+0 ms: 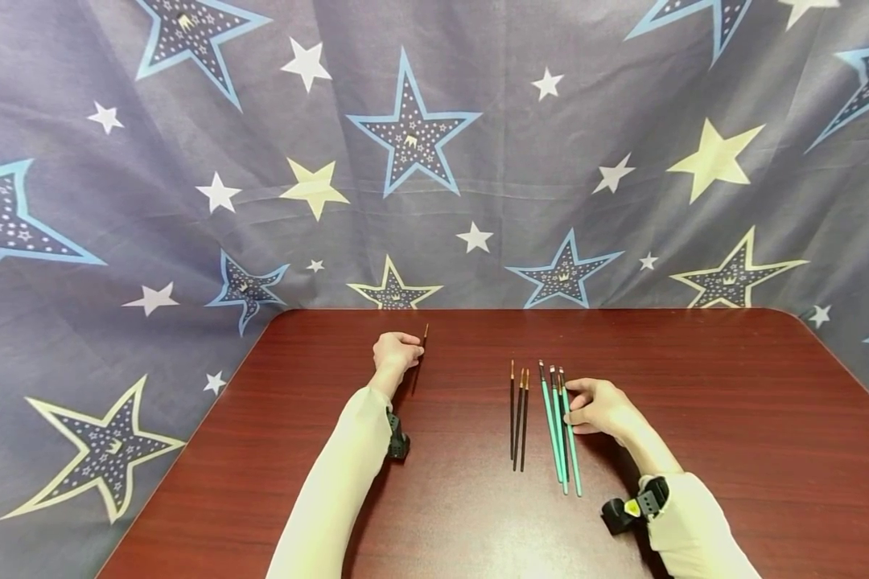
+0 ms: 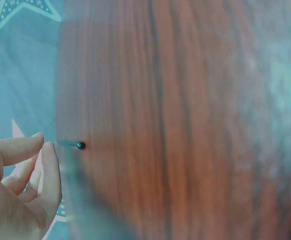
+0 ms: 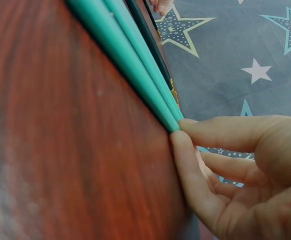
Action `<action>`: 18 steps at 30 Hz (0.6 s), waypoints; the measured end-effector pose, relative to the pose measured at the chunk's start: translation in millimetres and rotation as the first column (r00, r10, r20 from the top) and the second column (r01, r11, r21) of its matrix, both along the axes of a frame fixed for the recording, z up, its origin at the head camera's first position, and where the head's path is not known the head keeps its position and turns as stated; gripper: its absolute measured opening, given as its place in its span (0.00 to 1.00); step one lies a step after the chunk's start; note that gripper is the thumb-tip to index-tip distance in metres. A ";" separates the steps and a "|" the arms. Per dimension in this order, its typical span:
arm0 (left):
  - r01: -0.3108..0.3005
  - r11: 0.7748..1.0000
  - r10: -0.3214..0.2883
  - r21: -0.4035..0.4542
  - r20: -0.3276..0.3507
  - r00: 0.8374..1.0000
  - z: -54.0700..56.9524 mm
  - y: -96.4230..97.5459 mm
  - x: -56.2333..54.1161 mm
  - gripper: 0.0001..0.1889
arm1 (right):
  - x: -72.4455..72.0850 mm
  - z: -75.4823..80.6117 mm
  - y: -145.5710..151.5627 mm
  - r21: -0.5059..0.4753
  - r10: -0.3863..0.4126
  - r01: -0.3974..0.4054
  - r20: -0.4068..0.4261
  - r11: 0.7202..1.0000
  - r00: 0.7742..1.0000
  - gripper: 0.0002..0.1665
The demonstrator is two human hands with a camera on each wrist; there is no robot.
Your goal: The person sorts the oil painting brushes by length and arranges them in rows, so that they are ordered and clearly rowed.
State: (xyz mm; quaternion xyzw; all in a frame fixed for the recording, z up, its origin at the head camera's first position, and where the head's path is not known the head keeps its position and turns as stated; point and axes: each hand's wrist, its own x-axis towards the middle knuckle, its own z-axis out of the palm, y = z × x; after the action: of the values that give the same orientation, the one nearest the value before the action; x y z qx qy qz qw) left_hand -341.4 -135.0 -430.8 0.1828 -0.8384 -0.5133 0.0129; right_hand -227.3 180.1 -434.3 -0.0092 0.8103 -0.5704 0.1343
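At the far left of the table, my left hand pinches a thin dark paintbrush between thumb and fingertips, its tip pointing away from me. The left wrist view shows its rounded black handle end just past the fingertips. On the right, my right hand has thumb and finger on the rightmost teal paintbrush. Beside it lie other teal paintbrushes with a black one among them. In the right wrist view the fingertips pinch the teal handle close over the table.
Three black paintbrushes lie side by side, left of the teal group. The reddish-brown wooden table ends at a far edge against a grey curtain printed with stars. A wrist camera sits on the left sleeve.
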 end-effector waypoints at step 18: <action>0.251 0.959 -0.234 0.133 -0.129 0.964 -2.7 41.7 33.1 0.11 | 2.7 1.2 -0.6 0.023 -0.004 0.004 -0.006 1.000 1.000 0.36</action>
State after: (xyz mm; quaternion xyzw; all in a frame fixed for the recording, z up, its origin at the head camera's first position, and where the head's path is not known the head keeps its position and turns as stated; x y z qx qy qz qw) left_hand -308.3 -93.3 -433.5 0.0498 -0.8119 -0.5814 -0.0170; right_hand -224.6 179.5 -433.1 -0.0078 0.8172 -0.5613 0.1307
